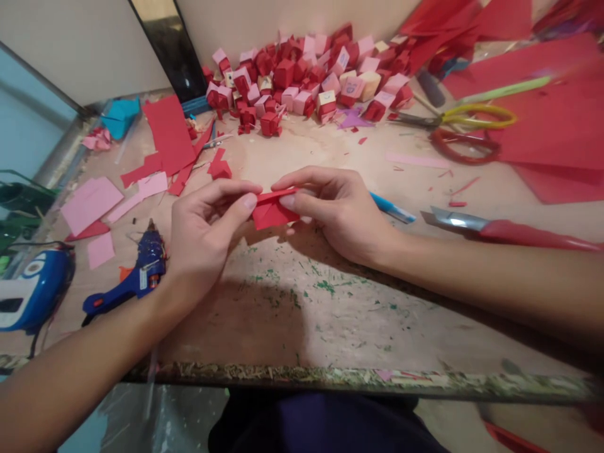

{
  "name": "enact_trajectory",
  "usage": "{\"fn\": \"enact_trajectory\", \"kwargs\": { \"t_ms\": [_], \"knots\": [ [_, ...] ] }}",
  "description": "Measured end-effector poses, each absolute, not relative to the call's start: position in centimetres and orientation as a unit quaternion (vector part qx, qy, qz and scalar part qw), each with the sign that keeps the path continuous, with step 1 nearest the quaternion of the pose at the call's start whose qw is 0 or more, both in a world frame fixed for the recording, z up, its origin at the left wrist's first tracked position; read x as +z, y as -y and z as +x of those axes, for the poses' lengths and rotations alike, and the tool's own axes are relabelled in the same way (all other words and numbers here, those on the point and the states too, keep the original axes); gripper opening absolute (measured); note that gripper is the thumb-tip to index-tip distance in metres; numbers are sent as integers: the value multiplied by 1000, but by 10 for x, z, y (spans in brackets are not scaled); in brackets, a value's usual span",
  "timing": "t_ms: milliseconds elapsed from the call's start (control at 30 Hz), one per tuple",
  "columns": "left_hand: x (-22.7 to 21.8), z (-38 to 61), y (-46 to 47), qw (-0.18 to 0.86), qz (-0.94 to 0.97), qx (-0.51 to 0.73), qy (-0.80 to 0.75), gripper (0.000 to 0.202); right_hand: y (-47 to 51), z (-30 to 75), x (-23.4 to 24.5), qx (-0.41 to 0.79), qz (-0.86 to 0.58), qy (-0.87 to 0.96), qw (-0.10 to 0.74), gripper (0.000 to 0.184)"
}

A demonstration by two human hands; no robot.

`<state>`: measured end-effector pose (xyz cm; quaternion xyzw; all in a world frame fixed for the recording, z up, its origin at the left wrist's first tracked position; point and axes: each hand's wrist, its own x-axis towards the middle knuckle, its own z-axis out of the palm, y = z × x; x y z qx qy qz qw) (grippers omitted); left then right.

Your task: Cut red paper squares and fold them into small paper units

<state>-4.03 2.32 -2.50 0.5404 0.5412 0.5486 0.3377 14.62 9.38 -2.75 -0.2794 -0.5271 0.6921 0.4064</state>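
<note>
A small folded piece of red paper [274, 214] is held between both hands, a little above the wooden table. My left hand [207, 226] pinches its left end between thumb and fingers. On the other end, my right hand [335, 211] is closed with thumb and fingertips along the upper folded edge. Just beyond the hands lies a small cut red paper scrap [219, 165]. A blue pen-like stick [392, 209] lies partly hidden behind my right hand. Left of my left wrist rests a blue glue gun [141, 270].
Many small red and pink paper boxes [284, 73] are heaped at the back. Scissors [443, 119], a red-handled knife [519, 231] and red sheets [557, 119] lie right. Pink paper [92, 204] and a blue-white tape measure [35, 286] are left. The table's front edge [330, 376] is rough.
</note>
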Motion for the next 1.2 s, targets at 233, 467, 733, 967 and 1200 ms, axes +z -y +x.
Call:
{"fn": "enact_trajectory", "kwargs": {
  "t_ms": [233,467,733,967,1200],
  "knots": [
    [-15,-34,-17,262,565,518,-587,12,-92,151,-18,681,-263,596,335,19],
    [-13,-29,-19,389,504,529,-561,14,-91,152,-23,662,-296,593,351,17],
    [-11,-30,-29,262,563,511,-595,18,-97,155,-23,671,-309,591,324,21],
    [-15,-31,-23,294,541,519,-593,14,-106,157,-31,691,-298,554,355,23],
    [-13,-26,-21,282,525,529,-604,12,-102,155,-25,677,-261,614,311,23]
  ]
}}
